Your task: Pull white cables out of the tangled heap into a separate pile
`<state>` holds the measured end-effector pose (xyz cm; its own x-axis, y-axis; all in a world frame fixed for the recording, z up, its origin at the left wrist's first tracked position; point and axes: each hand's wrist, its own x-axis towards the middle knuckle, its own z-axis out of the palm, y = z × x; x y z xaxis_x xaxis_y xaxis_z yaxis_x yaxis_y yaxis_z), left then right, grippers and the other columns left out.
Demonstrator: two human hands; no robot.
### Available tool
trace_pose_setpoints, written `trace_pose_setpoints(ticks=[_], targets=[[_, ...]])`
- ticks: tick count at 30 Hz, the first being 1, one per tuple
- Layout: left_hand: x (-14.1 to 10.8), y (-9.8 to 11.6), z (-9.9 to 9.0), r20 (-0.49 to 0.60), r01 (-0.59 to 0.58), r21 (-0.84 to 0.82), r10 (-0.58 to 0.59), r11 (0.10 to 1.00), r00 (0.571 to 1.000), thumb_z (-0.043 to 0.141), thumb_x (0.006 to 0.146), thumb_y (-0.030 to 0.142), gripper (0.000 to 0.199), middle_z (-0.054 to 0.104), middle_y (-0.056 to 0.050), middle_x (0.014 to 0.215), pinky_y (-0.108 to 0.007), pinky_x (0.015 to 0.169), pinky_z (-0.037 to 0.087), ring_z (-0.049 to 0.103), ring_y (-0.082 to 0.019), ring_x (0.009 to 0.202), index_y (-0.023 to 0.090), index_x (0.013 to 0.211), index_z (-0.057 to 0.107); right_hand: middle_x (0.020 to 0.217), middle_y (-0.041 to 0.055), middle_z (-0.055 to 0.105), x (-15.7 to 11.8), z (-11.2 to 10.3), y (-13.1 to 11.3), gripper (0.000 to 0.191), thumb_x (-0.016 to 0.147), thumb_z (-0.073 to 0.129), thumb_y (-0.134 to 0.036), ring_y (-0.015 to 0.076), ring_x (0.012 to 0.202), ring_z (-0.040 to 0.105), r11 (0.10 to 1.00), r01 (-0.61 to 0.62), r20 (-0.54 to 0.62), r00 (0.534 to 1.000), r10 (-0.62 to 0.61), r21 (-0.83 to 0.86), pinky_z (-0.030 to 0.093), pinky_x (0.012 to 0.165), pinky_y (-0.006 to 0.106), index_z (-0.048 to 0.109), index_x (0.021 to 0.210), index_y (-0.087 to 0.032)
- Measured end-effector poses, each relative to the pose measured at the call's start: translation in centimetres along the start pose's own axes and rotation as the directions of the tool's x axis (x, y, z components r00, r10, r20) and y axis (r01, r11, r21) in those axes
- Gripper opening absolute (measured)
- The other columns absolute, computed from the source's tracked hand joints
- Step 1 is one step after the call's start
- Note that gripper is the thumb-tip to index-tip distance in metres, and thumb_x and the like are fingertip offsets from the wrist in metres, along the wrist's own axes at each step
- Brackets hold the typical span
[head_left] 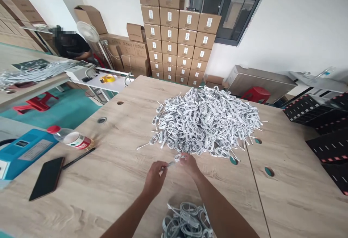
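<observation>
Between my two hands, just in front of a large pile of coiled white cables (206,120), is one small coiled cable (178,157). My right hand (188,162) is closed on its coil. My left hand (156,175) pinches the thin end that stretches out to the left. Both hands are over the wooden table (122,129). Nearer to me, between my forearms, more coiled grey-white cables (187,221) lie in a heap, partly cut off by the frame's lower edge.
At the left are a bottle (72,138), a dark tablet (47,178), a black pen (78,158) and a blue machine (25,153). Black racks (323,133) stand at the right. Stacked cartons (170,31) rise behind the table. A person (72,44) sits at the far left.
</observation>
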<state>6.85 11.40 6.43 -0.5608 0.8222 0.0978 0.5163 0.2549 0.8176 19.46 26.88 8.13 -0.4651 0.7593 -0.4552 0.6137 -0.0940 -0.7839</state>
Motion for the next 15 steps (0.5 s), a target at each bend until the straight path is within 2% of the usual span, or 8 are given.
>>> trace_pose_setpoints(ticks=[3, 5, 7, 9, 10, 11, 13, 15], targets=[[-5.5, 0.8, 0.6, 0.085, -0.078, -0.012, 0.078, 0.997, 0.993, 0.057, 0.085, 0.019, 0.015, 0.072, -0.004, 0.089, -0.034, 0.079, 0.056, 0.066, -0.02, 0.087, 0.028, 0.087, 0.068, 0.083, 0.0048, 0.072, -3.1, -0.6, 1.6, 0.026, 0.083, 0.059, -0.04, 0.0191, 0.073, 0.068, 0.979, 0.042, 0.021, 0.999, -0.047, 0.201, 0.053, 0.069, 0.029, 0.072, 0.091, -0.019], [-9.6, 0.5, 0.9, 0.209, -0.184, -0.007, 0.181, 0.983, 0.961, 0.058, 0.084, 0.015, 0.017, 0.072, -0.002, 0.085, -0.032, 0.073, 0.055, 0.066, -0.019, 0.083, 0.03, 0.086, 0.067, 0.073, 0.0019, 0.069, -7.3, -2.1, 4.5, 0.03, 0.079, 0.064, -0.049, 0.0173, 0.064, 0.064, 0.955, -0.005, 0.134, 0.99, -0.036, 0.298, 0.049, 0.06, 0.027, 0.07, 0.085, -0.02], [-13.0, -0.1, 1.0, 0.353, -0.307, -0.034, 0.299, 0.951, 0.887, 0.063, 0.081, 0.015, 0.017, 0.072, 0.0, 0.08, -0.03, 0.067, 0.054, 0.066, -0.019, 0.077, 0.031, 0.084, 0.065, 0.067, -0.0003, 0.067, -11.8, -4.0, 7.9, 0.035, 0.075, 0.069, -0.05, 0.0163, 0.058, 0.061, 0.955, -0.145, 0.376, 0.926, 0.039, 0.258, 0.043, 0.054, 0.025, 0.073, 0.096, -0.022], [-14.3, -0.8, 0.5, 0.4, -0.322, -0.061, 0.319, 0.945, 0.859, 0.067, 0.081, 0.018, 0.014, 0.072, 0.001, 0.08, -0.029, 0.067, 0.055, 0.067, -0.018, 0.076, 0.032, 0.085, 0.066, 0.069, -0.0009, 0.068, -15.3, -5.6, 10.4, 0.042, 0.07, 0.075, -0.041, 0.0159, 0.06, 0.062, 0.975, -0.201, 0.555, 0.824, 0.113, 0.099, 0.042, 0.056, 0.025, 0.076, 0.109, -0.026], [-14.0, -1.0, 0.2, 0.383, -0.283, -0.057, 0.282, 0.958, 0.88, 0.066, 0.083, 0.021, 0.011, 0.073, 0.0, 0.082, -0.029, 0.069, 0.056, 0.067, -0.018, 0.078, 0.031, 0.087, 0.066, 0.071, -0.0009, 0.069, -16.2, -6.2, 11.0, 0.044, 0.068, 0.077, -0.036, 0.0159, 0.061, 0.063, 0.981, -0.196, 0.589, 0.794, 0.151, 0.012, 0.043, 0.057, 0.025, 0.077, 0.111, -0.029], [-13.0, -1.2, -0.1, 0.348, -0.216, -0.03, 0.213, 0.976, 0.913, 0.064, 0.085, 0.025, 0.007, 0.073, -0.001, 0.084, -0.029, 0.072, 0.057, 0.068, -0.018, 0.08, 0.031, 0.088, 0.067, 0.072, -0.0009, 0.07, -16.4, -6.5, 11.1, 0.042, 0.069, 0.076, -0.033, 0.0158, 0.062, 0.063, 0.983, -0.176, 0.589, 0.789, 0.175, -0.055, 0.043, 0.059, 0.025, 0.078, 0.11, -0.03], [-9.0, -1.3, -0.3, 0.27, -0.078, 0.045, 0.063, 0.996, 0.961, 0.059, 0.089, 0.028, 0.008, 0.072, -0.003, 0.087, -0.031, 0.079, 0.057, 0.068, -0.018, 0.084, 0.028, 0.087, 0.067, 0.07, -0.0008, 0.068, -14.5, -6.2, 9.7, 0.027, 0.075, 0.071, -0.033, 0.0156, 0.061, 0.061, 0.991, -0.084, 0.515, 0.848, 0.128, -0.108, 0.043, 0.059, 0.026, 0.08, 0.1, -0.026], [-3.7, -1.2, 0.1, 0.219, 0.013, 0.135, -0.043, 0.991, 0.975, 0.057, 0.088, 0.026, 0.01, 0.071, -0.003, 0.087, -0.032, 0.081, 0.056, 0.067, -0.018, 0.084, 0.025, 0.088, 0.067, 0.065, -0.0006, 0.065, -10.2, -4.9, 6.4, 0.021, 0.084, 0.062, -0.036, 0.0161, 0.062, 0.059, 0.992, 0.073, 0.363, 0.931, -0.033, -0.099, 0.043, 0.06, 0.026, 0.077, 0.085, -0.021]])
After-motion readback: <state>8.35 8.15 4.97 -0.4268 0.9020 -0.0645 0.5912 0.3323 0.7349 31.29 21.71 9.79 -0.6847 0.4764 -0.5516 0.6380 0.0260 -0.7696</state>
